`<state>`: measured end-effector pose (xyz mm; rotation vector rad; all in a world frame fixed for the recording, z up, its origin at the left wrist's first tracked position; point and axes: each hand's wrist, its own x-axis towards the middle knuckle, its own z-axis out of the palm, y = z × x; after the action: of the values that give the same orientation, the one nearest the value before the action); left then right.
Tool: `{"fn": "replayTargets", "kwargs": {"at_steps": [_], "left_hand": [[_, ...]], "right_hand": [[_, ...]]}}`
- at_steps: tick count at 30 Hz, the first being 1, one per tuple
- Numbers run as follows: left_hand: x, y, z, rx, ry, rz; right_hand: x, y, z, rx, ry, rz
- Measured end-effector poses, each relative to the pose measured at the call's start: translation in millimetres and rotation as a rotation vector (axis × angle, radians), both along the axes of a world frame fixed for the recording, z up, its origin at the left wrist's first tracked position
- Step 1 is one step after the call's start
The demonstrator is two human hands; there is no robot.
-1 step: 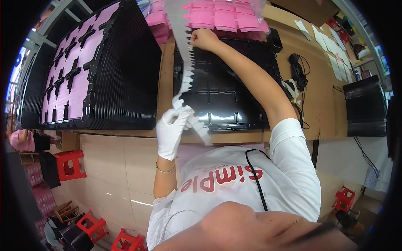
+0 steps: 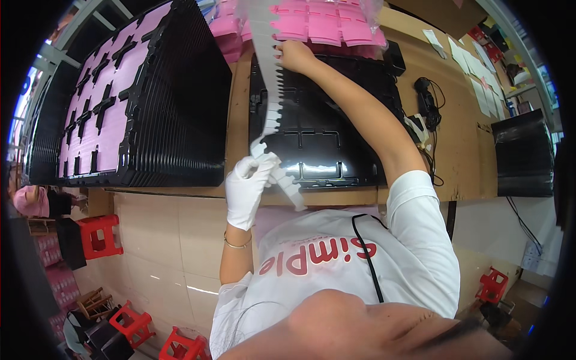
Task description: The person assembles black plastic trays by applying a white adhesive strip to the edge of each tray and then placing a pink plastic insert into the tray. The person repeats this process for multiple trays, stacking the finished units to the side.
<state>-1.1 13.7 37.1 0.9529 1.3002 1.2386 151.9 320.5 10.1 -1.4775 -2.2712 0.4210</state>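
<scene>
A long pale strip [image 2: 268,78] with a toothed right edge runs down from the far edge of the view, over a black plastic tray [image 2: 342,120]. My left hand [image 2: 247,189], in a white glove, pinches the strip near its lower end. Below those fingers the loose tail bends toward my shirt and is slightly blurred. At the far part of the tray, my bare right hand [image 2: 295,57] has its fingers curled and pressed together at the strip's toothed edge. Whether a small piece sits between these fingertips, I cannot make out.
A tall stack of black trays [image 2: 192,108] with pink sheets stands at left. Pink pieces in clear plastic [image 2: 324,24] lie beyond the tray. A black device with a cable [image 2: 427,102] and white papers [image 2: 480,78] lie at right. Red stools [image 2: 101,236] stand on the floor.
The strip has shifted slightly to the right, its tail along with it. Both hands have moved a little the same way, keeping their closed shape.
</scene>
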Motion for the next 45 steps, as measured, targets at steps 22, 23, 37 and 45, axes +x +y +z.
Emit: {"fn": "replayTargets", "kwargs": {"at_steps": [22, 23, 37, 45], "left_hand": [[-2, 12, 2, -0.046, 0.025, -0.043], [-2, 12, 4, -0.052, 0.031, -0.039], [-4, 13, 1, -0.054, -0.023, -0.012], [9, 17, 14, 0.020, -0.089, 0.079]], "right_hand": [[6, -10, 11, 0.128, -0.039, 0.093], [4, -14, 15, 0.137, -0.051, 0.072], [41, -50, 15, -0.329, 0.433, 0.222], [83, -218, 29, -1.092, 1.306, 0.203]]}}
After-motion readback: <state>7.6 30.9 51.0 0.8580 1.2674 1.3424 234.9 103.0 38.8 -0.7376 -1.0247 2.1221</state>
